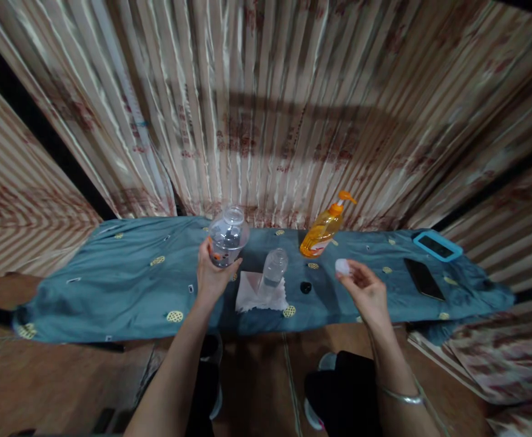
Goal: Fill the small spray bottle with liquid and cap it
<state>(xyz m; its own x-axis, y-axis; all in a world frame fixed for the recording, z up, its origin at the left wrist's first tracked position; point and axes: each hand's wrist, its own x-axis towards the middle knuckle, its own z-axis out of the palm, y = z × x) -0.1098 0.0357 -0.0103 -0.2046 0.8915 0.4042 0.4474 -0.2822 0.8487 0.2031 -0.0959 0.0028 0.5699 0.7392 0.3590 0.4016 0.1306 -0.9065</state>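
My left hand [215,274] is closed around a clear, wide plastic bottle [230,233] with a narrow, uncapped neck and orange and dark marks low on its side. To the right, my right hand [366,288] pinches a small white cap [342,266] between thumb and fingers, above the cloth-covered table. Between my hands a smaller clear bottle [275,267] stands on a folded white cloth [249,291], tilted in this view. Beside it lies a small black cap-like piece [306,287].
A pump bottle [323,233] of orange liquid stands at the back. On the right lie a dark phone [423,279] and a blue-framed device [437,246]. The narrow table wears a teal cloth [129,279] with pineapple prints; pleated curtains [266,109] hang close behind.
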